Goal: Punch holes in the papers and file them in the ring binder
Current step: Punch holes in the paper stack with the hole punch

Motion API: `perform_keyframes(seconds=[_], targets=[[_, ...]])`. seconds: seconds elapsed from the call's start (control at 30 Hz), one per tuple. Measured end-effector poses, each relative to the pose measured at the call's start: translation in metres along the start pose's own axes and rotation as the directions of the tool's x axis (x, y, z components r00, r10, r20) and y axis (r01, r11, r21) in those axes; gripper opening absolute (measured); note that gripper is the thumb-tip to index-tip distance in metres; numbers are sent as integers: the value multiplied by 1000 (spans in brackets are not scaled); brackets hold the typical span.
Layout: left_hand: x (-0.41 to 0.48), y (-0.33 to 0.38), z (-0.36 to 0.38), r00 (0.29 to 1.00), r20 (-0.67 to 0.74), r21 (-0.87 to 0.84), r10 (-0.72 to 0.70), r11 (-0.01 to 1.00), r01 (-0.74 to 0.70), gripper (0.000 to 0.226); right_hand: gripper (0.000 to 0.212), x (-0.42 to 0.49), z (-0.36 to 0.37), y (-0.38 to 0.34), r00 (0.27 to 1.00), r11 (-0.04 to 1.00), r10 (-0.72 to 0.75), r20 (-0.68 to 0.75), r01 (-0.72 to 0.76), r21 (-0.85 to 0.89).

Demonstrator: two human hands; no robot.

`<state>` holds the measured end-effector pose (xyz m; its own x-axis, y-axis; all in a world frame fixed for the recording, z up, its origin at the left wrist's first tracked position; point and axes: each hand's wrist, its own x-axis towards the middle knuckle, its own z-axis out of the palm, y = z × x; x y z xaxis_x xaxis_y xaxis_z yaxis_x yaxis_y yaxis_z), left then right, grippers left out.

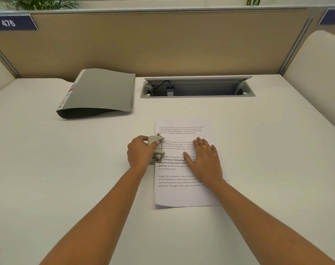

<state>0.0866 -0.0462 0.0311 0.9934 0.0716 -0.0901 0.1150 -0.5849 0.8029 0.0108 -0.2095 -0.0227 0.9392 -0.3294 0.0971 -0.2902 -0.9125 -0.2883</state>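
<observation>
Papers: lying flat on the desk, printed side up, long edge running away from the person. How many sheets, cannot tell.

Right hand: flat on the middle of the papers, fingers straight and spread, pressing them down; it grasps nothing.

Left hand: fingers curled over the lever of the punch, gripping it.

Punch: sits at the left edge of the papers, about mid-length, with the margin in its slot. Whether the lever is fully down cannot be told, and no holes are visible.

Binder: closed, lying flat at the far left, well apart from the papers. Cable well, lid raised, lies beyond the papers.

Assessment: punching is in hand, at an early stage. Outstanding: confirm the holes, open the binder, thread the papers on the rings, close.
</observation>
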Motion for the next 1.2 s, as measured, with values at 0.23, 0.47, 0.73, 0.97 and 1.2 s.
perform_keyframes(seconds=[0.23, 0.47, 0.73, 0.97, 1.2], targets=[[5, -5, -7, 1000, -13, -18, -16, 1000, 15, 30, 80, 0, -1, 0, 1000, 1000, 2, 22, -2, -2], [13, -14, -24, 998, -54, 18, -42, 999, 43, 30, 78, 0, 0, 1, 1000, 1000, 2, 17, -2, 4], [18, -20, -39, 994, -77, 96, -72, 992, 80, 37, 80, 0, 0, 1, 1000, 1000, 7, 16, -7, 8], [0, -10, -29, 947, -183, 252, 264, 944, -214, 37, 79, 0, 0, 0, 1000, 1000, 10, 19, -10, 6], [-28, 10, 10, 946, 271, 82, 177, 975, -206, 56, 89, 0, -1, 0, 1000, 1000, 16, 11, -16, 11]])
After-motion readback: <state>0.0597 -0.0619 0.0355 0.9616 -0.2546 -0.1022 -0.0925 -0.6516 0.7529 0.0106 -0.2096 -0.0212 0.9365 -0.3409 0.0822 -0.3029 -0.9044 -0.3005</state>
